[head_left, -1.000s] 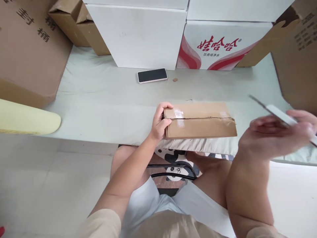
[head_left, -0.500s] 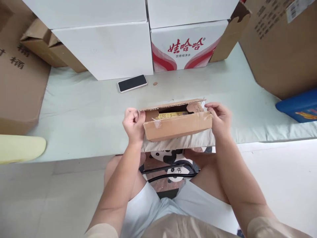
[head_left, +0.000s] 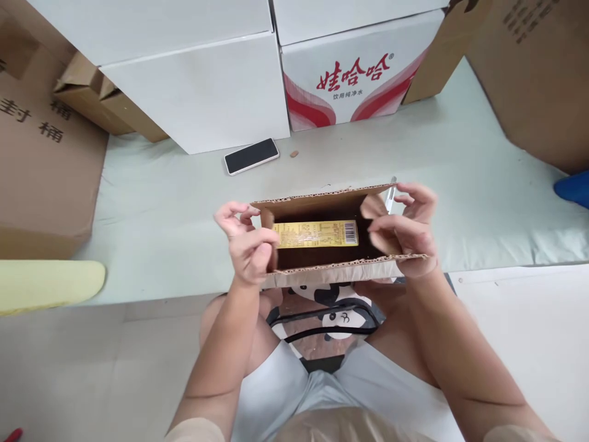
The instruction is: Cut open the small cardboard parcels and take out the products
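Near the bench's front edge a small brown cardboard box (head_left: pixel 317 204) faces me with its top wide open. Inside lies a yellow printed packet (head_left: pixel 313 234) with a barcode at its right end. My left hand (head_left: pixel 246 242) grips the box's left end, its thumb and fingers at the edge and the small side flap. At the other end, my right hand (head_left: pixel 414 230) holds the right side, fingers on the back corner and the side flap. A strip of clear tape (head_left: pixel 391 195) sticks up by the right back corner.
A phone (head_left: pixel 251 156) and a small brown scrap (head_left: pixel 294 154) lie behind the box on the pale cloth. White cartons (head_left: pixel 193 98) stand at the back, large brown cartons (head_left: pixel 50 159) at the sides. A yellow object (head_left: pixel 55 282) is at left, a blue one (head_left: pixel 575 187) at right.
The box's top has been spread from a narrow gap to wide open, showing the yellow packet fully. My fingers have shifted onto the side flaps and edges. The view has swung slightly.
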`<act>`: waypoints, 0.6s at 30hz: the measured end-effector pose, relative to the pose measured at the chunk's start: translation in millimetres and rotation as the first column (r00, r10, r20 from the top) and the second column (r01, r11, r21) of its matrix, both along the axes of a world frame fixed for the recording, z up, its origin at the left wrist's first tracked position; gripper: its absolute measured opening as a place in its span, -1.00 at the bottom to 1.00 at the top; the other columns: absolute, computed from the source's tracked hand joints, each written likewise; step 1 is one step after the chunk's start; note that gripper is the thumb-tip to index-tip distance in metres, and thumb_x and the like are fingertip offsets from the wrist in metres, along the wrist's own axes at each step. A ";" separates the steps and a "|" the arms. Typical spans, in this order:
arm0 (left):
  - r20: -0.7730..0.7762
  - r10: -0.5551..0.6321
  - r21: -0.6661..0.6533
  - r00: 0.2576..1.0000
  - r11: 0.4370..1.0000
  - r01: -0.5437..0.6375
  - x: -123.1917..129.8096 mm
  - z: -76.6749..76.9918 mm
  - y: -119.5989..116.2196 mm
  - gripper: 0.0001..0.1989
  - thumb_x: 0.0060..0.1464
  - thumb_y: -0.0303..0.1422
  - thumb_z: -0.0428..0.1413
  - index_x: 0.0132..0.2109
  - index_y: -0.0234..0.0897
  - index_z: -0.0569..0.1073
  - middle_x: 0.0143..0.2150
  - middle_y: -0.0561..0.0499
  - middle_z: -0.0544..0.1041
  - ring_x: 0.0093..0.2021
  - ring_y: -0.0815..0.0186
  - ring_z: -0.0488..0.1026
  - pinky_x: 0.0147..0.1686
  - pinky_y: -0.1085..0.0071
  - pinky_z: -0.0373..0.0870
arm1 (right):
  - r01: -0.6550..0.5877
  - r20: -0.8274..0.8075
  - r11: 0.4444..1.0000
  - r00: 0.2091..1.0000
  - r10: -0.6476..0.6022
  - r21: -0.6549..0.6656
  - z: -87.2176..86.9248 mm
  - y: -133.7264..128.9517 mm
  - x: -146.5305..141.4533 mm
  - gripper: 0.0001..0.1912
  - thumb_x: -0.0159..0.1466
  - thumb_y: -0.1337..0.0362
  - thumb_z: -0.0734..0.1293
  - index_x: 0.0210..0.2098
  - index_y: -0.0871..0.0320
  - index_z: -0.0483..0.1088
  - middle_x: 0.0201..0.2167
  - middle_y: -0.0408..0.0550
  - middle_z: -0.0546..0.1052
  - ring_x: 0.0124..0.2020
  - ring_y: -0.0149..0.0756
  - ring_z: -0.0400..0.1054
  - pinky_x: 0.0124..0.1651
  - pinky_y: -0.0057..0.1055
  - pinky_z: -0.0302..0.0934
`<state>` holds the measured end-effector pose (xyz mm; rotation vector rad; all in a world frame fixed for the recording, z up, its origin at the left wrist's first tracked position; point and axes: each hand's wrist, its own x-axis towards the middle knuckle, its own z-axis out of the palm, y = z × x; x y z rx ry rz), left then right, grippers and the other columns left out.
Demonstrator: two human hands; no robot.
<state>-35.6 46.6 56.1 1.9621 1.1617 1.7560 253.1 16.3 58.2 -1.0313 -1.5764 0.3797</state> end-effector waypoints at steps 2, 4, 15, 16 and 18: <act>0.131 0.046 0.029 0.990 0.998 -0.050 -4.2 4.5 -0.1 -0.45 0.19 0.07 0.04 -0.62 -0.17 0.43 -0.10 -0.09 0.21 -0.02 0.09 0.27 -0.03 0.13 0.41 | 0.089 -0.098 0.996 0.991 -0.087 0.019 -3.0 0.5 -3.7 -0.43 0.38 -0.18 0.01 -0.41 0.04 0.40 0.17 -0.07 0.29 0.23 0.03 0.25 0.31 0.10 0.16; 0.144 0.031 -0.012 0.989 0.999 -0.030 -12.4 17.9 -3.0 -0.53 0.21 -0.04 0.10 -0.59 -0.16 0.48 -0.17 -0.08 0.29 -0.12 0.14 0.33 -0.09 0.15 0.42 | 0.122 -0.172 0.992 0.978 -0.118 0.012 -7.3 1.4 -5.8 -0.47 0.36 -0.22 0.03 -0.39 0.04 0.30 0.12 -0.07 0.32 0.18 -0.01 0.30 0.29 0.08 0.19; -0.631 -0.723 -0.724 0.281 0.679 0.120 50.1 156.7 11.4 -0.85 0.14 -0.36 0.17 -0.13 -0.13 0.58 -0.16 0.01 0.64 -0.22 0.19 0.59 -0.30 0.36 0.47 | -0.143 -0.179 0.989 0.975 0.135 -0.031 -10.2 -7.6 5.7 -0.45 0.24 -0.34 0.20 -0.28 0.05 0.22 0.16 0.09 0.28 0.19 0.10 0.32 0.24 0.13 0.26; -0.653 -0.730 -0.736 0.204 0.675 0.060 60.4 153.3 14.7 -0.81 0.07 -0.36 0.22 -0.12 -0.14 0.56 -0.15 -0.01 0.64 -0.21 0.15 0.60 -0.29 0.34 0.47 | -0.152 -0.157 0.988 0.976 0.150 -0.004 -8.8 -8.9 6.2 -0.46 0.24 -0.32 0.23 -0.27 0.04 0.23 0.16 0.10 0.27 0.19 0.10 0.32 0.25 0.14 0.25; -0.705 -0.705 -0.709 0.079 0.703 -0.056 75.7 141.2 18.1 -0.69 -0.04 -0.36 0.30 -0.09 -0.17 0.52 -0.10 -0.07 0.64 -0.17 0.08 0.61 -0.26 0.30 0.48 | -0.184 -0.091 0.981 0.978 0.189 0.059 -7.3 -11.1 6.3 -0.49 0.21 -0.27 0.32 -0.24 0.04 0.24 0.19 0.10 0.23 0.25 0.12 0.28 0.29 0.16 0.22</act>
